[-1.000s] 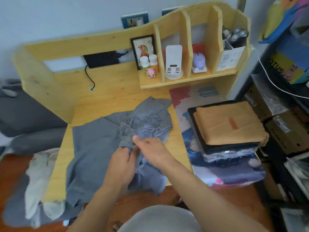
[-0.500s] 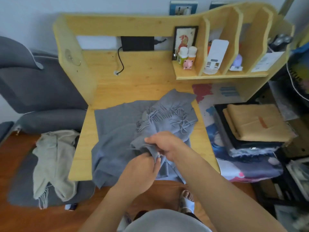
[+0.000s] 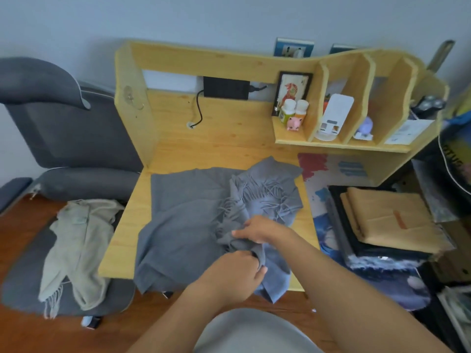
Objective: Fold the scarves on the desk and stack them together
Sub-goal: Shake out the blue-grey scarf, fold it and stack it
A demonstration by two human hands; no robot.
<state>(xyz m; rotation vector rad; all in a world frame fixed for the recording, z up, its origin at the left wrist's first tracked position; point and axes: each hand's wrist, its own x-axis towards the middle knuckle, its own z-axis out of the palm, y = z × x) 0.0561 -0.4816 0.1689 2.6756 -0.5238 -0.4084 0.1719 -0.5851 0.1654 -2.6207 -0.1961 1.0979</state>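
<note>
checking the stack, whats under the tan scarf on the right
The tan scarf lies on a folded black cloth, with a grey layer showing at the left edge below it. All rest on a printed mat. The tan scarf hides how many layers lie beneath.

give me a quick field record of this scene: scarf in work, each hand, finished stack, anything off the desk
scarf in work: grey scarf, spread on the wooden desk, fringed end bunched at centre, near edge hanging over the front
left hand: grips the bunched fabric
right hand: pinches the same bunch from above
finished stack: tan scarf folded on top of dark folded ones, at the desk's right
off the desk: pale green scarf unfolded on the grey chair
</note>
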